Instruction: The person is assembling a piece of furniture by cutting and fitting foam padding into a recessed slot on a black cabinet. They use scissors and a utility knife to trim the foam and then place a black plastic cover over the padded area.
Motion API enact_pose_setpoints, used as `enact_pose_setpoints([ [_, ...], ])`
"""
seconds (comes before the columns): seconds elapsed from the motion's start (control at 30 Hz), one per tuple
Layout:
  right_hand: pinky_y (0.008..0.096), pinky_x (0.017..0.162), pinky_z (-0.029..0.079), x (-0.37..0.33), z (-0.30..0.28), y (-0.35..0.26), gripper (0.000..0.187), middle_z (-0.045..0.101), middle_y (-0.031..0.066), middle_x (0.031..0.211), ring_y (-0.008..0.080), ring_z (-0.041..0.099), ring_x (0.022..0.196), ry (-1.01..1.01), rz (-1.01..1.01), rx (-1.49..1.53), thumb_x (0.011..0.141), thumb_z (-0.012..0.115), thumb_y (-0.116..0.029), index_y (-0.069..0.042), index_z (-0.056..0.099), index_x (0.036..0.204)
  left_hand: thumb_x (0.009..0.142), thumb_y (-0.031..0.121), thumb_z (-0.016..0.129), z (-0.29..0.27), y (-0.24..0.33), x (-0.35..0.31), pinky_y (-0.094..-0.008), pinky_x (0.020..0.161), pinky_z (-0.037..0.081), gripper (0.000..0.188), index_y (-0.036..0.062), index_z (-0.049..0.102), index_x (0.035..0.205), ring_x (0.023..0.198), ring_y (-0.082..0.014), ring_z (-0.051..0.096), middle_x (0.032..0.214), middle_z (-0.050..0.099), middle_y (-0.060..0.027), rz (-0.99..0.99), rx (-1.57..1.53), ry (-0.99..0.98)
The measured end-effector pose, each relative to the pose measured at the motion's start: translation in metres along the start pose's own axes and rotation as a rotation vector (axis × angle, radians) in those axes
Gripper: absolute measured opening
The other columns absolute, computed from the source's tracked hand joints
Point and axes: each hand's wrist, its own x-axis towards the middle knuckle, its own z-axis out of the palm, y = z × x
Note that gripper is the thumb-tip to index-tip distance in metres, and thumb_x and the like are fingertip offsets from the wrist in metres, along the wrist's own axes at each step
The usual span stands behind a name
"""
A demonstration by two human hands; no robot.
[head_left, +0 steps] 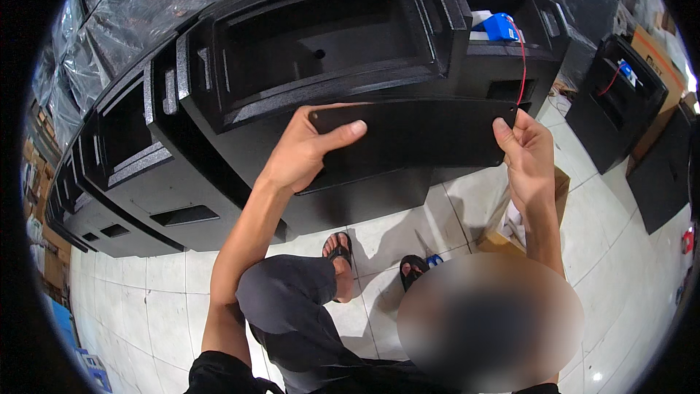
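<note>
Both my hands hold a flat black rectangular panel with small holes near its corners. My left hand grips its left end, thumb lying across the front face. At the right end my right hand pinches it, thumb in front and fingers behind. Just beyond the panel stands a large black cabinet with a wide rectangular recess in its top, a round hole inside it. On the cabinet to the right rests a blue block, with a red wire running down from it behind the panel.
More black cabinets stand in a row to the left. Clear plastic wrap covers things behind. An open cardboard box sits near my right forearm. Another black cabinet with a blue block stands at the right on the white tiled floor.
</note>
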Motion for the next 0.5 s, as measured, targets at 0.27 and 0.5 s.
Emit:
enact_pose_setpoints([
  [0.27, 0.027, 0.049, 0.023, -0.002, 0.007, -0.011, 0.03, 0.039, -0.0083, 0.059, 0.0033, 0.03, 0.055, 0.09, -0.057, -0.345, 0.089, 0.073, -0.029, -0.001, 0.065, 0.092, 0.085, 0.011, 0.072, 0.008, -0.002, -0.002, -0.0321, 0.078, 0.058, 0.032, -0.0021, 0.068, 0.115, 0.087, -0.0196, 0.07, 0.099, 0.072, -0.0156, 0.063, 0.177, -0.082],
  [0.5, 0.0327, 0.048, 0.031, 0.003, 0.013, -0.009, 0.04, 0.039, 0.0014, 0.048, 0.0091, 0.035, 0.048, 0.173, -0.013, -0.534, 0.086, 0.074, -0.035, 0.004, 0.067, 0.089, 0.089, 0.016, 0.071, 0.02, 0.005, -0.01, -0.0244, 0.075, 0.052, 0.028, 0.0049, 0.071, 0.115, 0.082, -0.0095, 0.064, 0.1, 0.073, -0.0086, 0.18, 0.485, -0.017],
])
